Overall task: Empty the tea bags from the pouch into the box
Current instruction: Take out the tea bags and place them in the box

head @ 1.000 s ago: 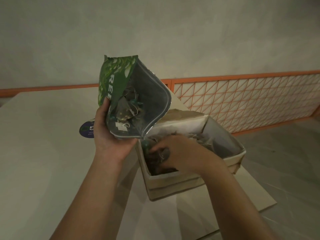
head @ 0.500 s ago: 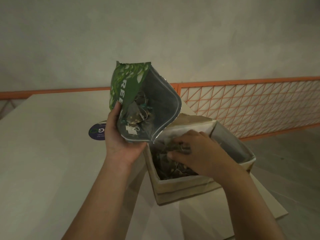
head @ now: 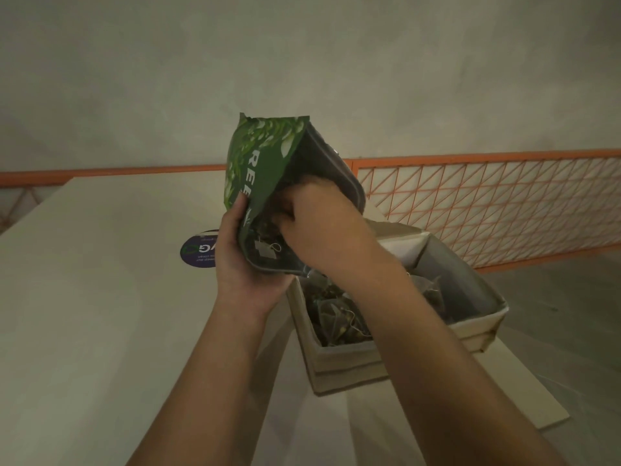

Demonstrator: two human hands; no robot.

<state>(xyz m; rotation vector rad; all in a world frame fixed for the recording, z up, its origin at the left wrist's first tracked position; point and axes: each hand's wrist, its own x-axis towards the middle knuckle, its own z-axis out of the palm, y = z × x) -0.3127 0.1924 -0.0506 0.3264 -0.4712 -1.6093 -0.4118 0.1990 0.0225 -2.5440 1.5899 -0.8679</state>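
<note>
Both hands busy: left hand [head: 247, 260] grips pouch [head: 268, 169]; right hand [head: 322, 227] moved from box [head: 349, 361] into pouch, fingers curled, grabbing remaining tea bags [head: 339, 317].

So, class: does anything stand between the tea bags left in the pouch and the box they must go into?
Nothing visible does. The pouch mouth hangs directly over the open box, and the right hand already reaches inside the pouch.

I read white capitals "REE" running down the green pouch [head: 265, 163]; the rest of the word is cut off by the fold. The round dark sticker [head: 198, 253] on the table, left of the pouch, shows big letters upside down, maybe "VG"; its small print is unreadable.
</note>
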